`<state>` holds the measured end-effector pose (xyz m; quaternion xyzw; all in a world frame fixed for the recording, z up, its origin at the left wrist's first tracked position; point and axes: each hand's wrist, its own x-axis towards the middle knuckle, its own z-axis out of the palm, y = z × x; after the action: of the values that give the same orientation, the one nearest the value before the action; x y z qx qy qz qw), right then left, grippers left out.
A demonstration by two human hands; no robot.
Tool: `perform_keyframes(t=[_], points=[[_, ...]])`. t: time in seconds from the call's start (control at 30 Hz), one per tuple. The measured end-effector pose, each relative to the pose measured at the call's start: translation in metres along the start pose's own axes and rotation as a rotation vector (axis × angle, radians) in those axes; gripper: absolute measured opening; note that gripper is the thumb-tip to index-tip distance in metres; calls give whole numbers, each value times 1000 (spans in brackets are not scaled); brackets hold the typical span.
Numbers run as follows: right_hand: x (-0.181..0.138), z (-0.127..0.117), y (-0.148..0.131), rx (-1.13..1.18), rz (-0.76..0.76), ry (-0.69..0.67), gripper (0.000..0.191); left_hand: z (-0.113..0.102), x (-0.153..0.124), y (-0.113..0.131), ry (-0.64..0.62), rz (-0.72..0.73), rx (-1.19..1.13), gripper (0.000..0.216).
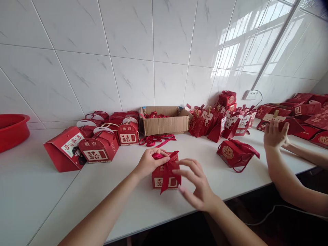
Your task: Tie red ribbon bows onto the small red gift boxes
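A small red gift box (157, 173) with white panels and dark characters stands upright in front of me on the white table. A red ribbon (167, 176) is tied in a bow at its top, and its tails hang down over the front. My left hand (151, 161) pinches a loop of the bow at the box's upper left. To the right of the box, my right hand (196, 186) has its fingers spread and slightly curled, with the fingertips close to the ribbon tails. Nothing shows in that hand. Whether a fingertip touches the ribbon I cannot tell.
Behind are a cardboard box (166, 127) of red ribbons and loose ribbons (157, 139). Finished-looking gift boxes (97, 150) stand left, red bags (217, 126) right. A corded red box (235, 153) sits near a co-worker's hands (275, 135). A red basin (12, 131) is far left.
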<state>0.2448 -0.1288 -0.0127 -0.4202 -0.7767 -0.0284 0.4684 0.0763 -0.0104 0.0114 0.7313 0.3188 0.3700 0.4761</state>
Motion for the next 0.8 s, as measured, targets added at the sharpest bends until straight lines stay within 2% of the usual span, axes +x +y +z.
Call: perform_keyframes(t=[0.13,0.23,0.3,0.37,0.8], points=[[22,-3,25,59,157,44,36,0,0,-1,-54,-28,-57,27],[34,3,43,3,133,-18,37,-1,0,-1,-27,-36,-35,26],[38,7,49,-41,106,-53,25,-1,0,0,-22,-31,-18,27],[40,9,52,-91,85,-66,13,-1,0,0,-29,-25,-10,26],[34,2,54,-262,81,-8,13,0,0,4,-69,-18,40,19]])
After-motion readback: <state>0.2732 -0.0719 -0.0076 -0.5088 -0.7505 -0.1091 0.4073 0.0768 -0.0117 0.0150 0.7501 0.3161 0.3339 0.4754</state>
